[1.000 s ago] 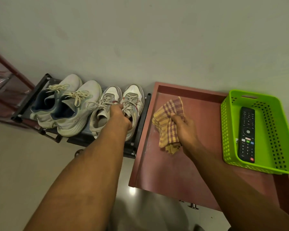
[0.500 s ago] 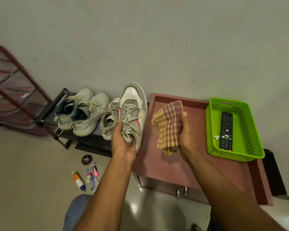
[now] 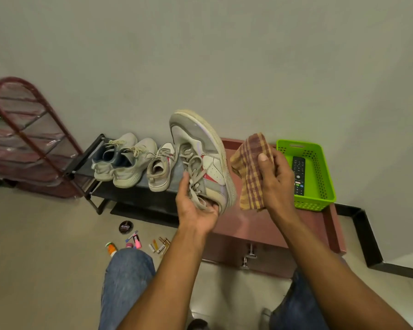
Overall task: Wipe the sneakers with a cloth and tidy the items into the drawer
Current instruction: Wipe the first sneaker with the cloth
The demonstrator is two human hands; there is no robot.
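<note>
My knees in blue jeans (image 3: 126, 282) sit at the near edge, above the floor. Just beyond them, in front of the red cabinet (image 3: 267, 225), small bottles and tubes (image 3: 138, 244) and a round black tin (image 3: 126, 227) lie scattered on the floor. The cabinet's drawer front (image 3: 260, 256) shows metal handles.

My left hand (image 3: 196, 208) grips one white sneaker (image 3: 200, 158) by its heel end and laces, held up over the cabinet's left edge, toe pointing away. My right hand (image 3: 275, 182) clutches the checked cloth (image 3: 249, 172) just right of that sneaker, above the cabinet's worktop; whether cloth and shoe touch I cannot tell.

Left of the cabinet, three more sneakers (image 3: 131, 160) rest on a low black rack (image 3: 129, 194). At the cabinet's far right stands a green basket (image 3: 320, 194) holding a remote (image 3: 298, 175).
</note>
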